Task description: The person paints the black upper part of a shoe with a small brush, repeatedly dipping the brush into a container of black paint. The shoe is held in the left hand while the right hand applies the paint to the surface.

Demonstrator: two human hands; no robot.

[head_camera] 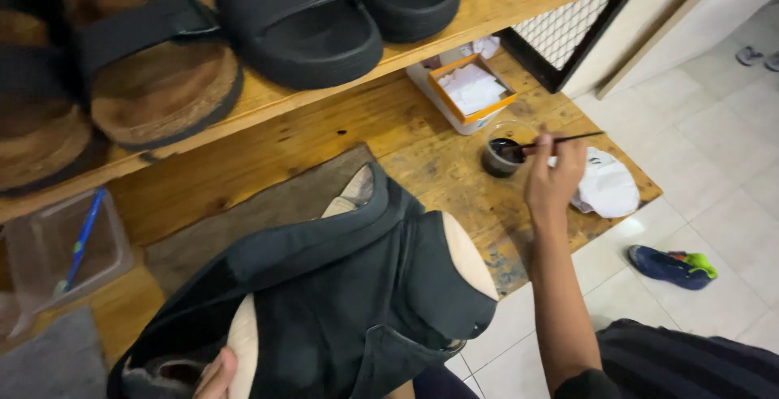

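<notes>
Black canvas shoe (349, 302) rests steadied by the left hand (215, 376), grip hidden; right hand (554, 178) pinches a brush (560, 139), loading it in the dye cup (503, 156).

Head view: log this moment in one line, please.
right hand: holds brush, tip in paint cup | left hand: grips black shoe | shelf: white cloth

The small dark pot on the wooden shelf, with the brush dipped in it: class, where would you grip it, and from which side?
Probably grip the small dark pot around its round outer wall, coming from its near-left side. The right hand and thin brush occupy the right, the open white box stands just behind, and the open top holds dark liquid, so keep it upright.
</notes>
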